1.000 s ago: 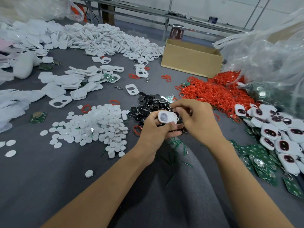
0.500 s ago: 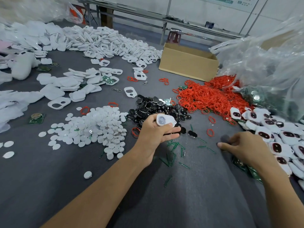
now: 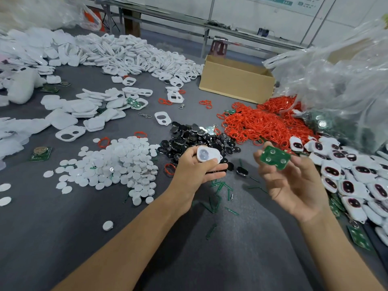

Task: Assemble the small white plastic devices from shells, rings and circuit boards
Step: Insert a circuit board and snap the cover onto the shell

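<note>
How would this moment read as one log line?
left hand: holds white shell | right hand: pinches green circuit board | state: board not yet in shell

Grey table (image 3: 42,238), white discs (image 3: 117,164), red rings (image 3: 262,122)

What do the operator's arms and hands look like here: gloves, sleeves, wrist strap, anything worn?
Nothing worn in view. The left hand and right hand are bare: no gloves, finger cots or rings. The forearms are bare down to the frame edge, with no sleeves, watch or wrist strap visible.
</note>
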`<state>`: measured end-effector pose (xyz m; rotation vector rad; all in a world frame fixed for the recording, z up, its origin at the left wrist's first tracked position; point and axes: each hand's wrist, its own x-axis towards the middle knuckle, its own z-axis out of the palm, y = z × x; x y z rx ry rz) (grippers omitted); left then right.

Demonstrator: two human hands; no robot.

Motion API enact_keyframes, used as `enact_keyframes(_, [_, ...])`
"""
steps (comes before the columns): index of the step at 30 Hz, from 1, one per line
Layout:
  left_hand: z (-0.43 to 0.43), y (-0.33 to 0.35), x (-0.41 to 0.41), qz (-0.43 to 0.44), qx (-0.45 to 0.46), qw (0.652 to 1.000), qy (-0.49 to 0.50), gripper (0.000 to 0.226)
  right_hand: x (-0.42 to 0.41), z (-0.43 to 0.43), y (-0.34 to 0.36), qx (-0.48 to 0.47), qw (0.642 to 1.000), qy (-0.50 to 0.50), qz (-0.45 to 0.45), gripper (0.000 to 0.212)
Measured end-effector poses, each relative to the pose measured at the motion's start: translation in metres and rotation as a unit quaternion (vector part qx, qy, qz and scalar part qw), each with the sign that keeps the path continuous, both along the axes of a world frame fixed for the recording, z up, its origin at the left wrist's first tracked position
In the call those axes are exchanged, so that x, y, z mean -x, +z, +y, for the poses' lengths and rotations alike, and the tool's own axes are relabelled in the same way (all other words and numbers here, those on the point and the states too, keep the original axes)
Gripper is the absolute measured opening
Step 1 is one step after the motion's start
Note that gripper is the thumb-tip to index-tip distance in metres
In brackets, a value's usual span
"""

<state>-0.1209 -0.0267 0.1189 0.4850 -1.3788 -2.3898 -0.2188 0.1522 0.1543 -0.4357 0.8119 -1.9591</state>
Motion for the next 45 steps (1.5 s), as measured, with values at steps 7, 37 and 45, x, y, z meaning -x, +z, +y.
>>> enact_keyframes(7, [0.0, 0.0, -0.001, -0.001, -0.003, 1.0, -0.002, 0.032, 0.001, -0.023, 0.014, -0.086, 0.969, -0.069, 0.222, 0.044])
enact_keyframes(37, [0.0, 0.0, 0.0, 0.007, -0.023, 0.999, -0.025, 0.045, 0.003, -0.077, 0.011, -0.344, 0.517, -0.143, 0.771, 0.015])
enact_keyframes(45, [0.0, -0.001, 0.0, 0.007, -0.011, 1.0, -0.023, 0.043, 0.003, -0.079, 0.012, -0.346, 0.544, -0.171, 0.745, 0.009])
